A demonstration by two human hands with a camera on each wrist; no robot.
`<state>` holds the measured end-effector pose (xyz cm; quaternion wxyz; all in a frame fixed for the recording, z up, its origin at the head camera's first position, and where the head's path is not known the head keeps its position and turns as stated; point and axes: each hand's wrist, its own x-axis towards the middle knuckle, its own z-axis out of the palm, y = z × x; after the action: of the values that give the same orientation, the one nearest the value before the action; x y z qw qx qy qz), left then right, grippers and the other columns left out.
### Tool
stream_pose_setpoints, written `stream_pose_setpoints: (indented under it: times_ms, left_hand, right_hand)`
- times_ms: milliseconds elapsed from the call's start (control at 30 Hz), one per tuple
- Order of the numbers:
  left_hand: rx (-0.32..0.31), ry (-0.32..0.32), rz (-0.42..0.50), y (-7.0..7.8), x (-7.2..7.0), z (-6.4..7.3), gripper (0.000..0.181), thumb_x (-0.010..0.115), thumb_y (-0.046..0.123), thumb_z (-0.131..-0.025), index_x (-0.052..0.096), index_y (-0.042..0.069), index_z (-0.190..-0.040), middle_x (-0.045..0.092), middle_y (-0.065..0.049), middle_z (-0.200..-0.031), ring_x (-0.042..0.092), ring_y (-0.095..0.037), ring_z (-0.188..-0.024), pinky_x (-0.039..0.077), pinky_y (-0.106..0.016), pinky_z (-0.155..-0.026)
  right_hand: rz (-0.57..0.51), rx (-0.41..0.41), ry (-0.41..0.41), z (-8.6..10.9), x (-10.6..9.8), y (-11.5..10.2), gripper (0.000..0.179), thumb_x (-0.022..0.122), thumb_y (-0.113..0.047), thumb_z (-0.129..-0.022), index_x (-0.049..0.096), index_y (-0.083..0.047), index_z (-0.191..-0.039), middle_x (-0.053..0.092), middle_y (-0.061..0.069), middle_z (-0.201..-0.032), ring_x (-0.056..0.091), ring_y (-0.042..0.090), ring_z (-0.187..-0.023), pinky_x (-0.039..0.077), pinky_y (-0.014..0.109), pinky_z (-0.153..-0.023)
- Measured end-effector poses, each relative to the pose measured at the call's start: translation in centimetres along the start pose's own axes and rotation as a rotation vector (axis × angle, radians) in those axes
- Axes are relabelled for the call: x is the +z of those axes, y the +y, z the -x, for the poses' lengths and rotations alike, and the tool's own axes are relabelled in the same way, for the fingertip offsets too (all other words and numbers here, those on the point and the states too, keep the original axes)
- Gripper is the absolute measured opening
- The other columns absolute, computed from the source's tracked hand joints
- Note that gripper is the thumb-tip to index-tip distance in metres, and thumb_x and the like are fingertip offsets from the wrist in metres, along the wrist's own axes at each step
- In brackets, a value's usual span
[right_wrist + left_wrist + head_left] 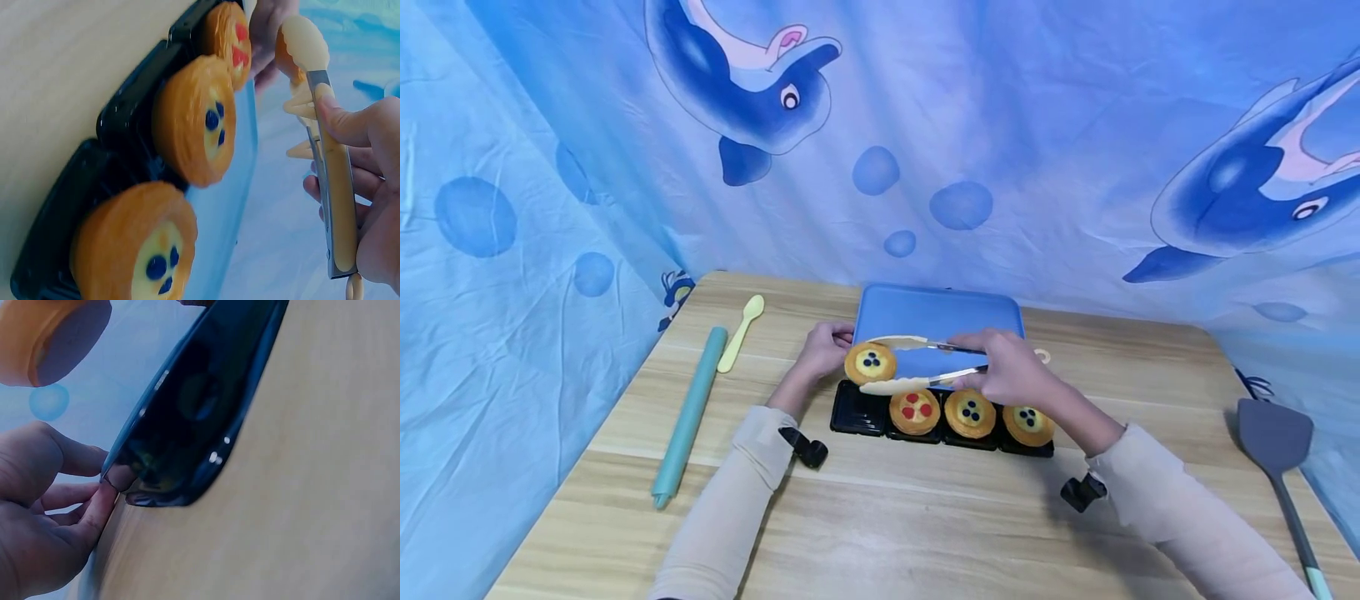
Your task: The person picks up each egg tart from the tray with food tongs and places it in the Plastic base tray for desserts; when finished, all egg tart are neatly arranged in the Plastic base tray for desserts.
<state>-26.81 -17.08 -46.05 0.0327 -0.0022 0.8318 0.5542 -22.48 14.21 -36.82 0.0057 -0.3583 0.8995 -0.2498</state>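
My right hand (1011, 367) grips a pair of tongs (951, 377) with metal arms and cream tips. Between the tips, an egg tart (870, 363) with blueberry-like dots is held above the leftmost compartment of a black tray (858, 410). That compartment holds nothing. A tart with red pieces (915, 412) and two blue-dotted tarts (194, 122) sit in the other compartments. My left hand (825, 350) holds the left edge of a blue tray (940, 307) behind the black one, fingers curled; in the left wrist view the black tray partly hides its fingertips.
On the left of the wooden table (895, 525) lie a teal rolled mat or rod (691, 417) and a pale yellow spoon (742, 333). A grey spatula (1276, 437) lies along the right edge. A blue curtain (917, 125) with dolphins hangs close behind the table.
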Motion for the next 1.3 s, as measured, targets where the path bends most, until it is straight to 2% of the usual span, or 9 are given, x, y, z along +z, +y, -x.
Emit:
stream_pose_setpoints:
  times_ms: [167, 233, 367, 467, 667, 867, 1067, 1300]
  left_hand:
    - [-0.006, -0.003, -0.035, 0.1, 0.0, 0.1, 0.049, 0.069, -0.002, -0.083, 0.057, -0.01, -0.13, 0.063, -0.02, -0.109, 0.062, -0.031, -0.099, 0.053, -0.038, -0.088]
    - [-0.007, -0.004, -0.037, 0.1, 0.0, 0.1, 0.051, 0.069, -0.002, -0.082, 0.057, -0.01, -0.131, 0.063, -0.02, -0.109, 0.062, -0.031, -0.099, 0.053, -0.038, -0.088]
    - [-0.006, -0.001, -0.031, 0.1, -0.1, 0.2, 0.051, 0.069, -0.003, -0.081, 0.058, -0.01, -0.13, 0.063, -0.021, -0.108, 0.062, -0.031, -0.098, 0.053, -0.039, -0.088]
    - [-0.006, -0.001, -0.028, 0.2, -0.1, 0.3, 0.05, 0.07, -0.003, -0.081, 0.058, -0.01, -0.129, 0.064, -0.021, -0.108, 0.062, -0.032, -0.098, 0.053, -0.039, -0.088]
    - [-0.011, -0.003, -0.029, 0.1, -0.1, 0.2, 0.05, 0.071, -0.003, -0.082, 0.058, -0.01, -0.13, 0.064, -0.02, -0.107, 0.061, -0.031, -0.098, 0.053, -0.037, -0.086]
    - [-0.02, 0.0, -0.012, 0.0, 0.0, 0.2, 0.05, 0.071, -0.004, -0.082, 0.058, -0.01, -0.129, 0.064, -0.02, -0.107, 0.061, -0.031, -0.099, 0.054, -0.037, -0.087]
    - [-0.02, 0.0, -0.004, -0.1, 0.0, 0.1, 0.049, 0.071, -0.003, -0.082, 0.058, -0.01, -0.129, 0.064, -0.019, -0.106, 0.061, -0.031, -0.098, 0.054, -0.036, -0.086]
    - [-0.026, 0.0, -0.005, -0.3, -0.1, -0.1, 0.05, 0.072, -0.002, -0.082, 0.059, -0.009, -0.129, 0.064, -0.019, -0.106, 0.061, -0.031, -0.099, 0.053, -0.037, -0.086]
  right_hand:
    - [0.0, -0.016, -0.028, 0.4, 0.4, -1.3, 0.055, 0.085, -0.024, -0.08, 0.066, -0.007, -0.129, 0.065, 0.008, -0.128, 0.063, 0.028, -0.107, 0.049, 0.032, -0.065]
    - [-0.001, -0.026, -0.037, 0.4, 0.5, -1.6, 0.054, 0.084, -0.024, -0.08, 0.067, -0.007, -0.128, 0.065, 0.008, -0.128, 0.065, 0.024, -0.092, 0.046, 0.029, -0.056]
    - [0.016, -0.042, -0.042, 0.5, 0.8, -1.8, 0.051, 0.084, -0.023, -0.081, 0.068, -0.007, -0.127, 0.067, 0.008, -0.126, 0.065, 0.025, -0.095, 0.041, 0.025, -0.048]
    - [0.021, -0.052, -0.047, 0.4, 1.0, -1.9, 0.049, 0.084, -0.021, -0.081, 0.069, -0.006, -0.125, 0.067, 0.008, -0.124, 0.064, 0.028, -0.1, 0.038, 0.023, -0.047]
    - [0.044, -0.044, -0.057, 0.3, 1.6, -2.1, 0.048, 0.085, -0.017, -0.079, 0.071, -0.009, -0.123, 0.07, 0.006, -0.119, 0.057, 0.016, -0.076, 0.032, 0.023, -0.042]
    - [0.053, -0.033, -0.056, 0.1, 2.0, -2.4, 0.047, 0.085, -0.017, -0.079, 0.071, -0.01, -0.123, 0.071, 0.007, -0.117, 0.051, 0.012, -0.067, 0.029, 0.023, -0.042]
    - [0.077, -0.034, -0.071, 0.0, 2.4, -2.6, 0.048, 0.085, -0.021, -0.079, 0.071, -0.009, -0.123, 0.072, 0.006, -0.113, 0.051, 0.014, -0.066, 0.029, 0.023, -0.042]
    - [0.078, -0.024, -0.072, 0.0, 2.6, -2.6, 0.051, 0.086, -0.023, -0.078, 0.07, -0.009, -0.124, 0.072, 0.006, -0.112, 0.046, 0.011, -0.065, 0.029, 0.023, -0.042]
